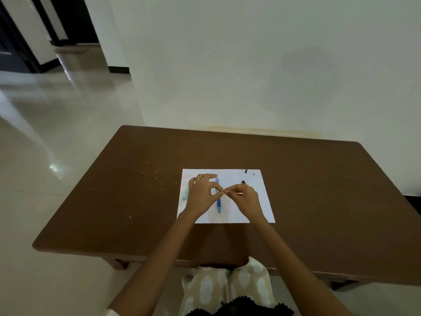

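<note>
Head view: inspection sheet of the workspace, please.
Surface: brown table, white paper flat on it.
Job's things: small part pinched between both hands, too small to identify.
Clutter: blue pen, green pen, partly hidden black pen, two small bits, all on paper.
Grippers: left hand and right hand pinching, fingertips meeting.
Cables: nothing seen.
Surroundings: white wall, glossy floor, doorway left.

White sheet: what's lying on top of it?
A blue pen in the middle, green pen at the left edge, dark bits near the far edge. The left hand and right hand cover parts, hiding most of a black piece. They pinch a tiny thing, unidentifiable.
</note>
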